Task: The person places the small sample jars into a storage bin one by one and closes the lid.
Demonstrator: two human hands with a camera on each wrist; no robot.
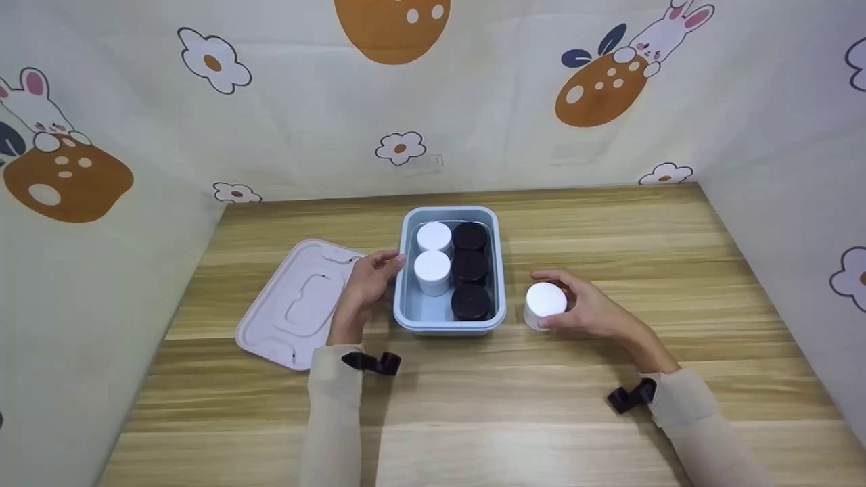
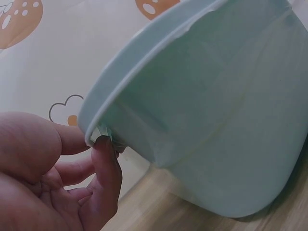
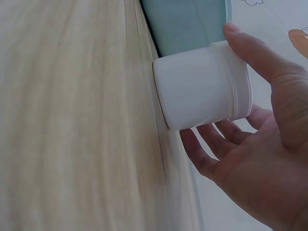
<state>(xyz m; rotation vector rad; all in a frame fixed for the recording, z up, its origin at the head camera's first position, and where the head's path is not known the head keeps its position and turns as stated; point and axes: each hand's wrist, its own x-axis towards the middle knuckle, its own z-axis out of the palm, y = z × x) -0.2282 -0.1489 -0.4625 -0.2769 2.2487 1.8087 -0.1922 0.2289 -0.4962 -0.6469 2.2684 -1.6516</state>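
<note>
A light blue plastic box stands upright on the table with its top uncovered. Inside, two white-lidded jars form the left column and three dark-lidded jars the right one. My left hand holds the box's left rim, thumb on top and fingers beneath, as the left wrist view shows. To the right of the box, my right hand grips a white jar between thumb and fingers. In the right wrist view this jar is upright, its base right at the tabletop.
A pale pinkish lid lies flat on the wooden table, partly under my left hand and forearm. Curtain-like walls printed with rabbits, oranges and flowers enclose the table at the back and both sides.
</note>
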